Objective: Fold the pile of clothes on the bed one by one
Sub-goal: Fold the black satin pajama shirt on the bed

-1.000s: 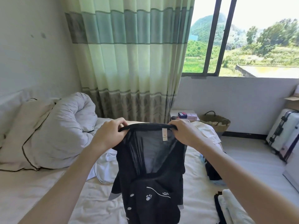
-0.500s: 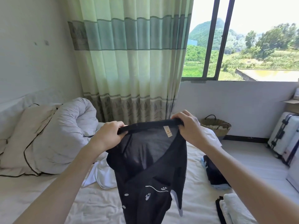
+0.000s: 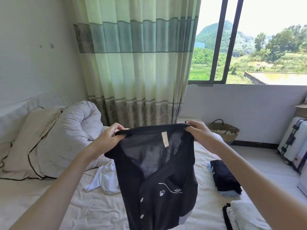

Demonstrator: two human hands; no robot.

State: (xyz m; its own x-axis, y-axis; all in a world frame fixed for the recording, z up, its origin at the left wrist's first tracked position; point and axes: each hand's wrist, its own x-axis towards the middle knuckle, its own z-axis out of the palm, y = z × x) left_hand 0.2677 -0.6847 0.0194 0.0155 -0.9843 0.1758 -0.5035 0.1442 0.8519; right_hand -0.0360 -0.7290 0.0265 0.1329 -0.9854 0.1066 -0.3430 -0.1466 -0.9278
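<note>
Since a moment ago both hands have drawn apart, stretching the neckline level. Below, the bed point(image 3: 49, 201) carries folded stacks at the right and a white garment point(image 3: 106, 178) unfolded. Hanging over it, the black buttoned top point(image 3: 159, 176) is mid-straightening, pinched by the left hand point(image 3: 110, 136) and right hand point(image 3: 199, 132). Next, I judge, it needs laying flat.
</note>
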